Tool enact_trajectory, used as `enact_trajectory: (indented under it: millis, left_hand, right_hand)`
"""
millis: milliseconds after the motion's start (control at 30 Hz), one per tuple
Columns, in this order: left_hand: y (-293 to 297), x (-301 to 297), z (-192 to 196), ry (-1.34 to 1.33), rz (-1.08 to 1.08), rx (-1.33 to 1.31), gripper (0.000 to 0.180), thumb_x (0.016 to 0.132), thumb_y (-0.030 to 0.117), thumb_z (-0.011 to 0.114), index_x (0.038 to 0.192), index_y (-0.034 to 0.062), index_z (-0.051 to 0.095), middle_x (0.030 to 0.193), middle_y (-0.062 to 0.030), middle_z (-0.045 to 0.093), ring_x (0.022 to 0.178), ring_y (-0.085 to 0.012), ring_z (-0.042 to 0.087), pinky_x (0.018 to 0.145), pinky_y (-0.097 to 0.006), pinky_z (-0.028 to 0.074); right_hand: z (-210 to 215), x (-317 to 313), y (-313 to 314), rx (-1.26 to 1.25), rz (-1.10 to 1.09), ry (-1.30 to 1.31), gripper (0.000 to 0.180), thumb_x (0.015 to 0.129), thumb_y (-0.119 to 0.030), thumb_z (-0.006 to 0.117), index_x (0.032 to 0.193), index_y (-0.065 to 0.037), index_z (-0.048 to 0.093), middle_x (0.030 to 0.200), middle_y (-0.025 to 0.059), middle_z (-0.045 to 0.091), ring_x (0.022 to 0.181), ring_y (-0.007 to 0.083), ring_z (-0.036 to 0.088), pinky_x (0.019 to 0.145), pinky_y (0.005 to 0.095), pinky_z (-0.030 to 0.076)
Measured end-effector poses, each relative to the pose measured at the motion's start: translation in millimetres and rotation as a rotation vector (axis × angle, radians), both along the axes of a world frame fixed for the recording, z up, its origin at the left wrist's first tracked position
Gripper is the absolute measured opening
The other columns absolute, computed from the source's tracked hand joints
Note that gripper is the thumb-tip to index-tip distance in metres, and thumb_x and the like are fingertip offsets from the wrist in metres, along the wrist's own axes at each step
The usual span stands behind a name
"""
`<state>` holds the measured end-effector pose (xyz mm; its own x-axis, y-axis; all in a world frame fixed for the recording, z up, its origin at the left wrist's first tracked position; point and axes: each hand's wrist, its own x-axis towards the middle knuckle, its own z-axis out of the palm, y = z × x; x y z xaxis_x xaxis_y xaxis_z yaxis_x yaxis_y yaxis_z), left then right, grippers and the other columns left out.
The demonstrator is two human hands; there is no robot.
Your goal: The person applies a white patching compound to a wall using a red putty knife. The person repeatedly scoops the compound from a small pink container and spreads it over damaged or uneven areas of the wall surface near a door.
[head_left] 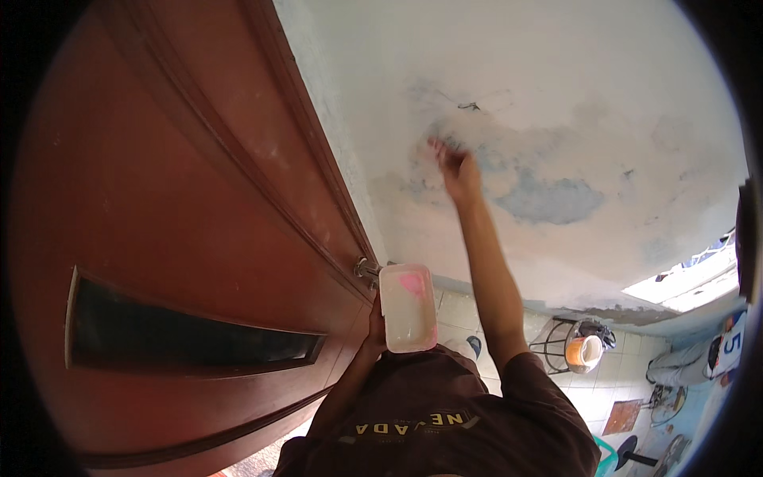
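**Beside the door [183, 183], a wall [548, 143] partly covered**

The left hand [377, 324] clasps a pink-smeared tub [408, 314] by the door handle [366, 269]. The right hand [455, 163] is at the wall; blur hides whether it pinches anything. Pale coating [588, 87] seems done over much; bluish patches [560, 200] look left.

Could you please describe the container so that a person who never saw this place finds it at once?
Start from the large reddish-brown door on the left and find its metal handle. Just right of the handle, the left hand holds the container. It is pale, rectangular and open, partly pink inside, unlike the round orange bucket farther right.
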<state>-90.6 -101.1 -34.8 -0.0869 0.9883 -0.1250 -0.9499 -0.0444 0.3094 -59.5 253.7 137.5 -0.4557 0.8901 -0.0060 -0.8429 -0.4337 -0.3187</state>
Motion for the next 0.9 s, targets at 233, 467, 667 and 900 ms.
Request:
enact_trajectory:
  millis: [233, 467, 667, 900]
  left_hand:
    - [11.3, 8.5, 14.2, -0.049, -0.205, 0.053, 0.064, 0.105, 0.059, 0.039, 0.145, 0.0107, 0.049, 0.131, -0.0119, 0.064, 0.115, -0.0258, 0.065, 0.098, -0.044, 0.056]
    - [-5.8, 6.4, 0.6, -0.003, -0.082, -0.036, 0.068, 0.103, 0.062, 0.04, 0.147, 0.0106, 0.046, 0.133, -0.0148, 0.062, 0.117, -0.0285, 0.065, 0.098, -0.046, 0.056]
    - [-7.8, 27.7, 12.9, 0.036, -0.031, -0.075, 0.072, 0.101, 0.065, 0.04, 0.149, 0.0105, 0.043, 0.135, -0.0173, 0.06, 0.118, -0.0308, 0.065, 0.098, -0.048, 0.057]
    - [-10.2, 68.3, -12.9, 0.046, 0.165, -0.033, 0.085, 0.096, 0.071, 0.046, 0.155, 0.0107, 0.035, 0.141, -0.0217, 0.055, 0.126, -0.0347, 0.06, 0.103, -0.056, 0.053]
  right_hand:
    - [266.8, 118.9, -82.5, 0.452, -0.227, 0.056, 0.029, 0.097, -0.002, 0.044, 0.113, 0.022, 0.044, 0.128, 0.0376, 0.055, 0.112, 0.0349, 0.063, 0.092, 0.0346, 0.06]
    - [27.9, 61.5, -113.3, 0.199, 0.064, -0.419, 0.034, 0.103, -0.015, 0.038, 0.117, 0.006, 0.061, 0.116, 0.0145, 0.071, 0.095, 0.0173, 0.066, 0.079, 0.0252, 0.056]
    - [-112.8, 1.8, -22.1, -0.277, 0.21, -0.141, 0.037, 0.101, -0.003, 0.035, 0.123, 0.022, 0.051, 0.112, 0.025, 0.066, 0.084, 0.021, 0.067, 0.073, 0.0212, 0.061]
    - [182.5, 83.7, -29.1, 0.032, 0.225, 0.447, 0.049, 0.1, 0.003, 0.032, 0.146, 0.02, 0.029, 0.143, 0.0322, 0.048, 0.1, 0.0237, 0.064, 0.064, 0.0206, 0.053]
